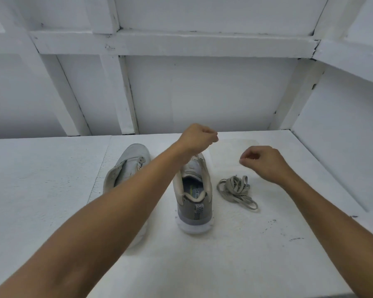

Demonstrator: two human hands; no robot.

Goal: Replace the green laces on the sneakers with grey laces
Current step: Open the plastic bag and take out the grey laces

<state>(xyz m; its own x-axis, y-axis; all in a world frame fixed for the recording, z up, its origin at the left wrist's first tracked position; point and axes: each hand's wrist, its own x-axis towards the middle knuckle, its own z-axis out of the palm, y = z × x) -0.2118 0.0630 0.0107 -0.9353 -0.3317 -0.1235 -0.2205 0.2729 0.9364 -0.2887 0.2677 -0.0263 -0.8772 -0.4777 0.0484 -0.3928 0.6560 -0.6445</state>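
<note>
Two grey sneakers stand on the white table, heels toward me. The left sneaker is partly hidden behind my left forearm. The right sneaker shows its open collar and insole. No lace shows on either shoe, and no green lace is in view. A loose bundle of grey laces lies just right of the right sneaker. My left hand hovers above that sneaker's toe, fingers curled into a fist with nothing visible in it. My right hand hangs above the bundle, fingertips pinched together, holding nothing I can see.
The white table has scuffed paint with dark chips at the right. White panelled walls with beams close it in at the back and on the right side.
</note>
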